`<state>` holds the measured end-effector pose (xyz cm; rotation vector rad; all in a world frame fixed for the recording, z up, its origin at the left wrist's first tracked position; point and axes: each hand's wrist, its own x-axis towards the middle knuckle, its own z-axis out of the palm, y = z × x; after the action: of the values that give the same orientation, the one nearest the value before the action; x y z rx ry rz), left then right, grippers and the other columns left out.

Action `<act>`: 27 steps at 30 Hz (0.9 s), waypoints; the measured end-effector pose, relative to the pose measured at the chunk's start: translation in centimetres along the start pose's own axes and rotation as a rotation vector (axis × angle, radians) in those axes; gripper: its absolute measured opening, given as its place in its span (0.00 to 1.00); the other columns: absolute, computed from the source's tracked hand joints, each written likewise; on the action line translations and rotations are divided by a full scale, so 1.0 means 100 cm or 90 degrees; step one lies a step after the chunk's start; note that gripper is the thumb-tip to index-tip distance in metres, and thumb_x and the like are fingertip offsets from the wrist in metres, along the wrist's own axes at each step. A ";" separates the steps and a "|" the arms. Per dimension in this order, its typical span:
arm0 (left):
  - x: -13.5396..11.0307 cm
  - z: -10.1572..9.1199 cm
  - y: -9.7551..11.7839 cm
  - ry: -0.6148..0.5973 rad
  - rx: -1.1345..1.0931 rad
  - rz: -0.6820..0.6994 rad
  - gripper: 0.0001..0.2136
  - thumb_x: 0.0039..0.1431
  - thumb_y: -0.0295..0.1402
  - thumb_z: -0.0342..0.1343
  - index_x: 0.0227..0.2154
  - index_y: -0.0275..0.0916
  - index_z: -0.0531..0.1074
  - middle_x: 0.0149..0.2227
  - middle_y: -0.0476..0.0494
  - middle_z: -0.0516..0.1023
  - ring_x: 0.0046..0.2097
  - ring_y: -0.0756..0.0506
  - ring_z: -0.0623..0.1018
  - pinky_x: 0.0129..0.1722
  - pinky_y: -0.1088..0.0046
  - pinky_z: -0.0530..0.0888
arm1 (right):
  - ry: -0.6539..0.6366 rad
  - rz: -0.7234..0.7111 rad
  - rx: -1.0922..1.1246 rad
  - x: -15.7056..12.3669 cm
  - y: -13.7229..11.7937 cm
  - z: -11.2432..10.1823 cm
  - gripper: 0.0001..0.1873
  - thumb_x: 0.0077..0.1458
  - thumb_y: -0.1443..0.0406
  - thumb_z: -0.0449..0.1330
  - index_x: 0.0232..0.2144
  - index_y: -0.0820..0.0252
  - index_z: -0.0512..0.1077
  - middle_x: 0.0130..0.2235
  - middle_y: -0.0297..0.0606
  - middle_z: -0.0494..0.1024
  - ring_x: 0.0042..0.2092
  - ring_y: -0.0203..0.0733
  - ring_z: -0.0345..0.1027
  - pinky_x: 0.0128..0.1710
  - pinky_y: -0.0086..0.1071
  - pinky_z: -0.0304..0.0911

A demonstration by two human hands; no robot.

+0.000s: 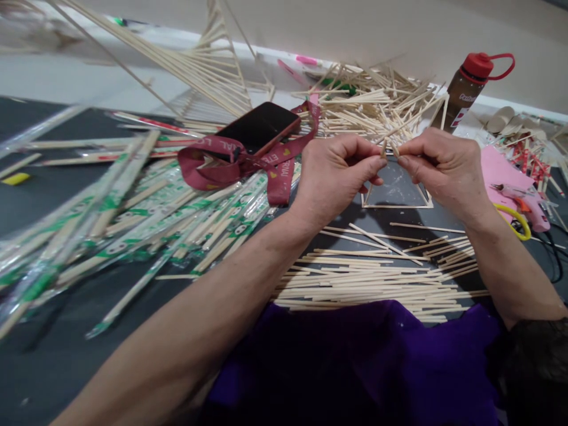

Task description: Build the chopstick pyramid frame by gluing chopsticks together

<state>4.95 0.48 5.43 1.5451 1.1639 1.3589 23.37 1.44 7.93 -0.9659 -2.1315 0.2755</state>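
Observation:
My left hand [339,168] is closed, thumb and fingertips pinching the tip of a thin wooden stick [383,148]. Just beside it, my right hand [444,168] pinches another stick's tip, the two tips almost touching. Below the fingers, a small frame of joined wooden sticks [397,206] stands on the dark table, its slanting sides rising toward both hands. Whether the pinched sticks belong to this frame is partly hidden by the fingers. Nearer my body lie many loose wooden sticks [368,284], mostly in a row.
Plastic-wrapped chopsticks [146,231] spread over the left. A phone [261,127] with a red lanyard [279,183] lies on them. Behind are a large stick structure [213,77] and a stick pile [368,106]. Rightward are a bottle [468,89], pink glue gun [532,207] and yellow ring [517,222].

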 end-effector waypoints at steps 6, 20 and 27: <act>0.000 0.000 0.001 0.000 -0.006 0.001 0.03 0.56 0.25 0.62 0.28 0.36 0.77 0.26 0.51 0.80 0.24 0.52 0.79 0.20 0.81 0.71 | 0.003 -0.005 -0.002 0.000 -0.001 0.000 0.06 0.59 0.68 0.61 0.32 0.56 0.79 0.30 0.33 0.78 0.34 0.37 0.71 0.35 0.33 0.65; 0.000 0.000 0.003 0.007 -0.001 -0.014 0.04 0.56 0.26 0.63 0.26 0.39 0.77 0.25 0.50 0.81 0.25 0.50 0.80 0.20 0.81 0.73 | 0.001 0.010 -0.010 0.000 -0.002 0.000 0.07 0.59 0.67 0.62 0.31 0.55 0.80 0.30 0.34 0.78 0.34 0.38 0.70 0.33 0.33 0.64; -0.001 -0.002 0.005 0.000 -0.005 -0.012 0.01 0.53 0.27 0.63 0.28 0.38 0.79 0.26 0.49 0.81 0.25 0.51 0.79 0.20 0.82 0.72 | -0.013 0.008 0.031 -0.002 0.002 -0.004 0.07 0.61 0.64 0.62 0.35 0.52 0.82 0.27 0.32 0.76 0.31 0.37 0.70 0.32 0.33 0.63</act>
<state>4.81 0.21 5.89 1.5252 1.1697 1.3498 23.84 1.43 8.02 -0.9518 -2.1285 0.3437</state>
